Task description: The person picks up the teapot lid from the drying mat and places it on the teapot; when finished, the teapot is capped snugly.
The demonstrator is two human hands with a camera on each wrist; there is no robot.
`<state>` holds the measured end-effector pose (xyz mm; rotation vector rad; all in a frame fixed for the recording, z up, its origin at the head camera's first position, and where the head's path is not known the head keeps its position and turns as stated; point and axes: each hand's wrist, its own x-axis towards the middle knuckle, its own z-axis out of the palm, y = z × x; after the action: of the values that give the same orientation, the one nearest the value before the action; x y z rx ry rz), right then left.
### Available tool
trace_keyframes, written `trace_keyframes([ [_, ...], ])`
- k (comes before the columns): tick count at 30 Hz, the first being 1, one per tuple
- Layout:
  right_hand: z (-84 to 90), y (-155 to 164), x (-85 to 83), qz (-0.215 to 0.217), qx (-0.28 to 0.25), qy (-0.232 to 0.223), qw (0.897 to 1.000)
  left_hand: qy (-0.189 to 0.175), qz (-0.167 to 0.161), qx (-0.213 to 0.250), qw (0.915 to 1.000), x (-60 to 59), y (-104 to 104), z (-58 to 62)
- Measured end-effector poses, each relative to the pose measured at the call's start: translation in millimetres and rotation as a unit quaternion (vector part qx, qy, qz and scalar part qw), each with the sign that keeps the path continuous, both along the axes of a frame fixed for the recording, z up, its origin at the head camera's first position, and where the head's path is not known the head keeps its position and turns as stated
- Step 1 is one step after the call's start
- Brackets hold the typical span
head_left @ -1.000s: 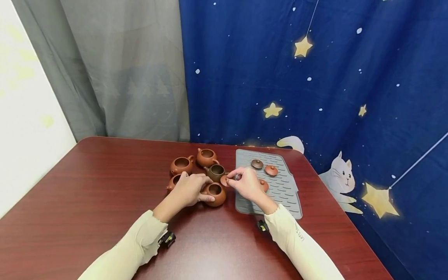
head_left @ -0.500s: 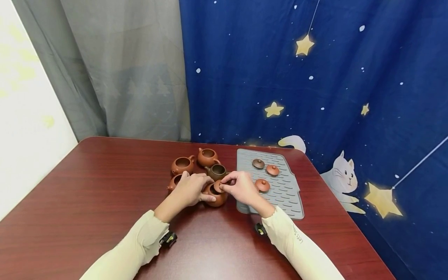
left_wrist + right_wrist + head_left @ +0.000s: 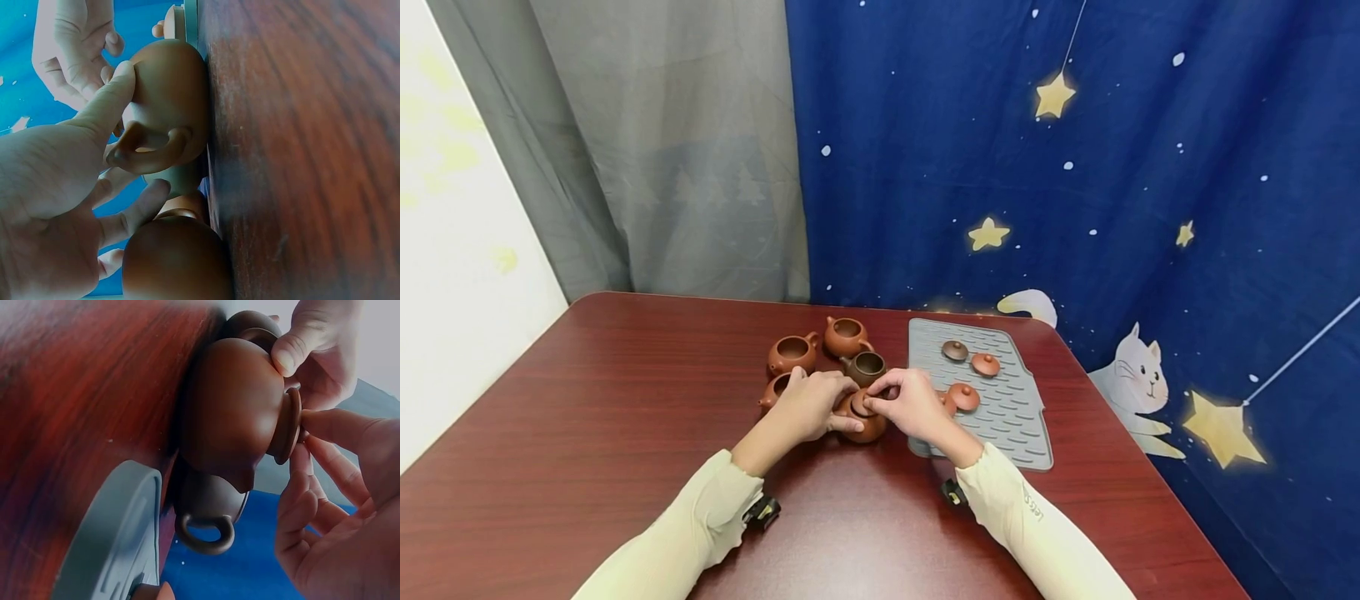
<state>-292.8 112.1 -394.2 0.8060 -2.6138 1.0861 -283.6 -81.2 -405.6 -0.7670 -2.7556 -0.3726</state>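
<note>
Left hand: my left hand (image 3: 808,407) wraps the near teapot (image 3: 863,421) from its left, thumb against the belly and fingers curled round the far side by the handle. Judged purpose: to keep the pot from turning or sliding while its mouth is worked on.

Right hand: my right hand (image 3: 913,404) pinches the lid (image 3: 286,426) between thumb and fingertips (image 3: 312,425), just right of my left hand. The lid sits flat on the pot's mouth; whether it is fully seated in the rim I cannot tell.

Teapot position: upright on the counter (image 3: 587,433), directly between my two hands and touching both. In the right wrist view the lid's edge meets the opening squarely.

Beyond my hands: four more small clay teapots (image 3: 792,354) stand open-mouthed, clustered close together just past my fingers. One is partly hidden under my left hand.

To my right: a grey ribbed mat (image 3: 1000,417) lies flat, its near corner under my right wrist. Three loose lids (image 3: 985,364) rest on it, knobs up, one just beside my right hand and two farther out. Judged reason: the ribs keep the lids from rolling.

Sleeves: pale sleeves (image 3: 700,525) cover both forearms to the wrist.

Backdrop: a blue star-and-cat curtain (image 3: 1075,167) hangs past the counter's far edge.
</note>
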Motion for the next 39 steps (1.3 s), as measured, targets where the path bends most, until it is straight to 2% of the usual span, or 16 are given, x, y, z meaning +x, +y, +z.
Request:
trace_keyframes([
  [14, -6.7, 0, -2.0, 0.010, -0.001, 0.008, 1.000, 0.004, -0.001, 0.003, 1.0000, -0.2, 0, -1.3],
  [26, -10.9, -1, -3.0, 0.001, -0.005, 0.008, 1.000, 0.005, -0.004, 0.006, 1.0000, -0.2, 0, -0.4],
  [34, -12.7, 0, -2.5, 0.002, -0.005, 0.026, 1.000, 0.011, -0.005, 0.007, 0.9999, 0.1, 0, 0.2],
  [39, -12.8, 0, -1.9, 0.000, -0.002, 0.019, 1.000, 0.009, -0.004, 0.005, 0.9999, 0.2, 0, -0.5],
])
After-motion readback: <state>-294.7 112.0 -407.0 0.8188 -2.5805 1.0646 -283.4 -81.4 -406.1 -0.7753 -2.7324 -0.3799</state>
